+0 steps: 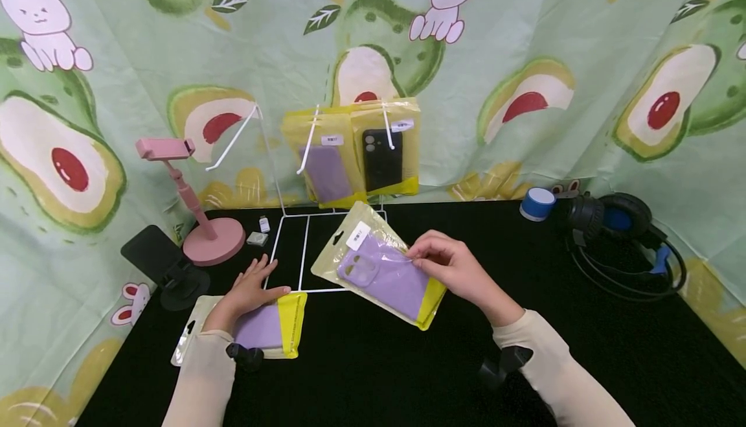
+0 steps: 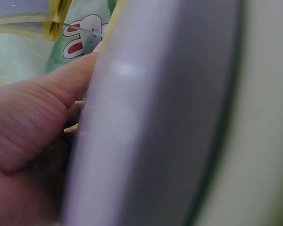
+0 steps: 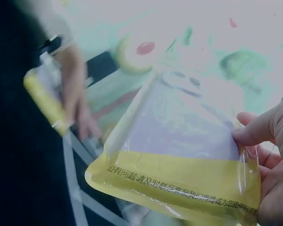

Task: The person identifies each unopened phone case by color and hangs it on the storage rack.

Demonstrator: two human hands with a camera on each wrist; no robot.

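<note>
The black table (image 1: pixel 373 375) is backed by an avocado-print cloth (image 1: pixel 524 38), and a white wire rack (image 1: pixel 303 219) stands at its rear. Two packaged phone cases (image 1: pixel 355 155) are hung on the rack, one purple and one black. Two more purple ones are in use, making four in all. One packet (image 1: pixel 381 268) is held tilted above the table, in front of the rack, pinched at its edge by the right hand (image 1: pixel 451 265). The other packet (image 1: pixel 271 326) lies flat and is pressed down by the left hand (image 1: pixel 247 291), fingers straight. The lifted packet is probably best steadied by its edge, so the hanging hole at the top stays free. One pink phone stand (image 1: pixel 198 219), one pair of headphones (image 1: pixel 618 219) and one blue speaker (image 1: pixel 537 203) are also seen.
</note>
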